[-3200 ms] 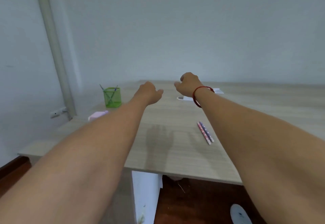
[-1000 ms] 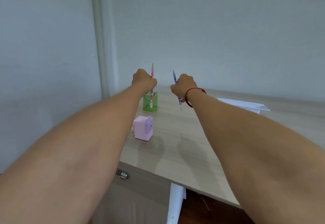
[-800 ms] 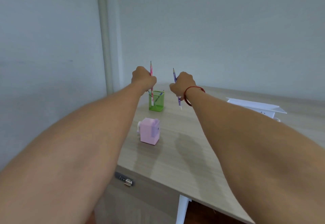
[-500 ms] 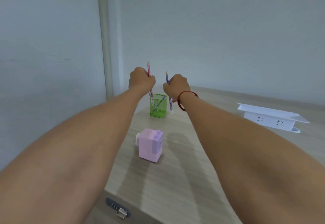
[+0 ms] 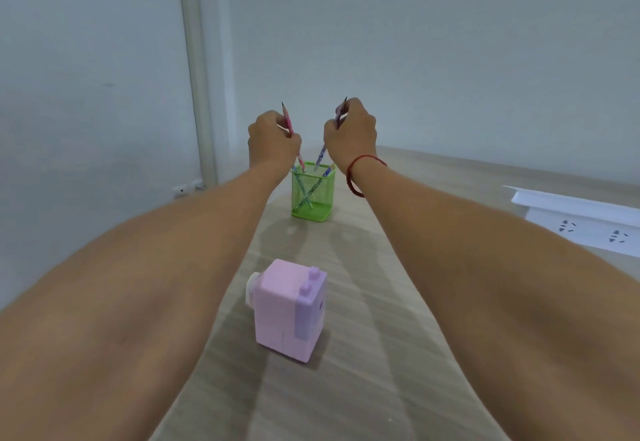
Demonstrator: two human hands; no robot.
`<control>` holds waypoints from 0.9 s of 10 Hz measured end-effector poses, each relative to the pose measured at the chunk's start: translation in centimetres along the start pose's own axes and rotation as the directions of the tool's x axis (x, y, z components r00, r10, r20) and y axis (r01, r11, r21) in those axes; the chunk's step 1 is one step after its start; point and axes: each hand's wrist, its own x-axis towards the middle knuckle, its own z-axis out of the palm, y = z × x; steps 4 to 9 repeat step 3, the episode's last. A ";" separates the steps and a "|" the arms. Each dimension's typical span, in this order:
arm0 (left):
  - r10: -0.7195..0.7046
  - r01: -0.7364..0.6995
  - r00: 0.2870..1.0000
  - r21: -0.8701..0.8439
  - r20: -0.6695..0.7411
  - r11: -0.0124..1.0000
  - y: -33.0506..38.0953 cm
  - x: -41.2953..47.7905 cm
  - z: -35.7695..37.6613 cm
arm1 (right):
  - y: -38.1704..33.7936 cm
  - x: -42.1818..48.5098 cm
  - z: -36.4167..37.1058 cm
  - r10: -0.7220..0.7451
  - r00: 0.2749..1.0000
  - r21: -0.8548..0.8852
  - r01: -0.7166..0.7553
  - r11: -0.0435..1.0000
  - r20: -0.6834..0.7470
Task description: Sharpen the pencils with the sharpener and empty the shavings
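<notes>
- Pale grey wall, vertical pipe (image 5: 195,69) in the corner; light wood-grain surface (image 5: 363,388) runs toward it.
- Green mesh holder (image 5: 312,194) stands at the far end of the surface, with a few pencils crossed inside it.
- Left hand (image 5: 273,140) is clenched round a red pencil (image 5: 288,121), dark point up, lower end at the holder's rim.
- Right hand (image 5: 349,128) pinches a purple pencil (image 5: 320,156) near its top; the lower end dips into the holder. A red cord bracelet (image 5: 356,170) sits on that wrist.
- The two pencils tilt toward each other at the bottom, over the holder's mouth.
- Pink sharpener (image 5: 289,309) stands nearer the camera, between the forearms, well apart from both hands and untouched. A pale knob shows on its left side.
- White power strip (image 5: 588,229) lies at the right edge.
- Judgement: the step in hand is pencil handling at the holder. Both upper tips look pointed, so these are probably finished pencils going in.
- Next move, if so: let both pencils drop in, bring a hand back to the sharpener, steady its body and find the shavings compartment. No drawer seam is clear from here.
</notes>
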 end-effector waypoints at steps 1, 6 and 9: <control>-0.047 0.044 0.996 0.041 0.077 0.998 -1.7 -0.4 1.0 | 1.7 -0.4 1.1 0.058 0.994 -0.105 -0.049 0.993 0.091; -0.140 0.128 0.983 0.104 0.118 0.986 -1.1 -0.7 0.7 | 1.6 -1.1 0.7 0.123 0.977 -0.240 -0.078 0.968 0.175; -0.140 0.128 0.983 0.104 0.118 0.986 -1.1 -0.7 0.7 | 1.6 -1.1 0.7 0.123 0.977 -0.240 -0.078 0.968 0.175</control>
